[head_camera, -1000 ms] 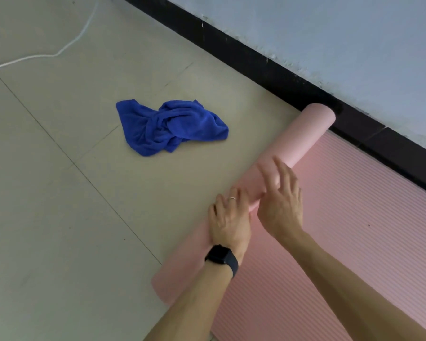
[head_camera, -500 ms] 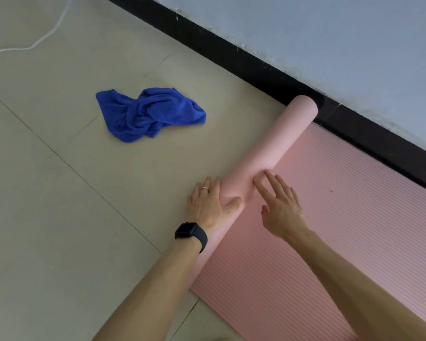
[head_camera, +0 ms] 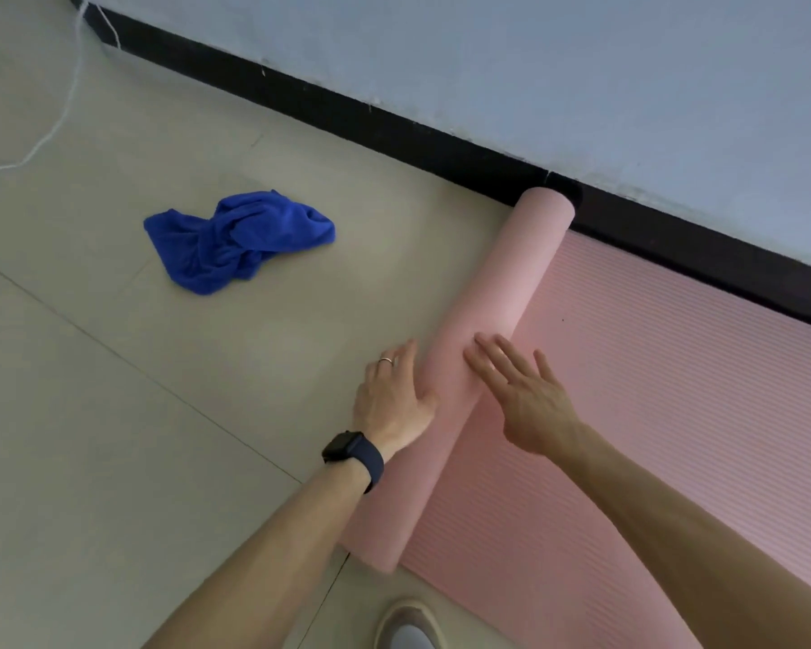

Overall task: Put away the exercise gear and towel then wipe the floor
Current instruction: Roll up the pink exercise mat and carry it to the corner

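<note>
One pink ribbed foam exercise mat [head_camera: 511, 274], part rolled into a tube. The tube's far end is at the black skirting board [head_camera: 347, 110], and the flat part lies to its right.

One crumpled blue terry towel [head_camera: 235, 241], on the floor well left of the roll.

Two hands, neither grasping:
- left hand [head_camera: 392, 400]: fingers straight, laid against the roll's left flank, thumb on it
- right hand [head_camera: 530, 405]: fingers spread, flat on top of the roll

One black wristwatch [head_camera: 343, 447] and one silver ring [head_camera: 386, 361], both on the left.

One thin white cord [head_camera: 62, 119], far left.

One pale shoe toe [head_camera: 408, 625], bottom edge.

Beige tiled floor [head_camera: 113, 414]. Pale blue-grey wall [head_camera: 581, 63].
</note>
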Demonstrator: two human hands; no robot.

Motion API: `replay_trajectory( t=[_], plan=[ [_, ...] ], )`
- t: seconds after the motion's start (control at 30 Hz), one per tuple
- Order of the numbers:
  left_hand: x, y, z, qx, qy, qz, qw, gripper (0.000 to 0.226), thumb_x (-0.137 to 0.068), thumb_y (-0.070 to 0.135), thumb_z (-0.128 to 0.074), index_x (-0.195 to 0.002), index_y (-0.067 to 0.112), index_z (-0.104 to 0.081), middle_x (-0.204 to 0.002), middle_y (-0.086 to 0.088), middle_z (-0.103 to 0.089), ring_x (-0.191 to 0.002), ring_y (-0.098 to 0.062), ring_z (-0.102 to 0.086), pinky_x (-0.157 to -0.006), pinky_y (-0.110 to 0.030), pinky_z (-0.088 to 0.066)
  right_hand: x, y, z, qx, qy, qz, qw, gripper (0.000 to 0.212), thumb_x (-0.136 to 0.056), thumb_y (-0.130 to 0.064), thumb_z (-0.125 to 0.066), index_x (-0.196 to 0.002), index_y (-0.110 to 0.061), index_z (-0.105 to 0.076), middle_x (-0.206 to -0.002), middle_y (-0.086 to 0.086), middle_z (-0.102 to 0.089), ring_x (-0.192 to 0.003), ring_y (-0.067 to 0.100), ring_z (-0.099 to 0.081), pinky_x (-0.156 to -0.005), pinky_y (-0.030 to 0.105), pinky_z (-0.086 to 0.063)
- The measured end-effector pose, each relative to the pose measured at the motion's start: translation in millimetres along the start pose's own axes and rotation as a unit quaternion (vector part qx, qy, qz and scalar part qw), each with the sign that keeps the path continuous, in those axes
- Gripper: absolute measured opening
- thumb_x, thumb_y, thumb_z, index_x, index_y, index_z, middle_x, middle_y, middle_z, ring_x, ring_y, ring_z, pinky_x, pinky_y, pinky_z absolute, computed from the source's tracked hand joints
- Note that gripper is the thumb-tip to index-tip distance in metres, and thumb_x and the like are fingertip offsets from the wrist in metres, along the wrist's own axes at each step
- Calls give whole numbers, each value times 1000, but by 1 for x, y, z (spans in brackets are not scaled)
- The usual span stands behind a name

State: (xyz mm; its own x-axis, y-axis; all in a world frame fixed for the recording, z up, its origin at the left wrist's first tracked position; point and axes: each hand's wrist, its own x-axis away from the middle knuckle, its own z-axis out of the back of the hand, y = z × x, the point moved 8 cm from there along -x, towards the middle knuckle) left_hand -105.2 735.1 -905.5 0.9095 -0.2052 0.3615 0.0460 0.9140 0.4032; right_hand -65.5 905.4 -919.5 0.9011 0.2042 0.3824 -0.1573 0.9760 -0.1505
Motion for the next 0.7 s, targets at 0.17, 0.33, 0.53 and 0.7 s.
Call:
replay_trajectory(
  t=[0.17,0.33,0.53,0.7],
  plan=[
    [6,3,-51,-34,-126,35,991,102,-82,80,-39,-156,29,9,-165,-5,3,-151,-27,-3,-120,-49,-10,29,23,9,-54,81,-37,995,84,-79,0,-52,-155,-25,-24,-165,4,-11,-152,24,-8,-122,48,-16],
    [40,51,-80,-43,-81,-9,996,102,-87,72,-40,-154,21,18,-165,-11,4,-149,-31,-14,-118,-48,-23,34,29,26,-34,95,-6,995,96,-80,1,-54,-157,-21,-1,-165,3,14,-152,26,9,-123,53,-8],
    [69,92,-94,-82,-127,-60,987,99,-90,68,-41,-154,19,19,-164,-6,17,-151,-28,6,-122,-43,-8,56,47,3,34,53,30,998,85,-92,-9,-41,-156,-27,12,-163,-1,22,-150,26,21,-120,60,2],
    [57,102,-60,-54,-79,-104,990,82,-92,54,-48,-157,28,-4,-162,-5,-20,-143,-24,-26,-115,-39,-29,102,87,-27,15,58,-5,998,97,-86,0,-48,-156,-26,15,-163,-1,25,-151,26,15,-120,58,-3]
  ],
)
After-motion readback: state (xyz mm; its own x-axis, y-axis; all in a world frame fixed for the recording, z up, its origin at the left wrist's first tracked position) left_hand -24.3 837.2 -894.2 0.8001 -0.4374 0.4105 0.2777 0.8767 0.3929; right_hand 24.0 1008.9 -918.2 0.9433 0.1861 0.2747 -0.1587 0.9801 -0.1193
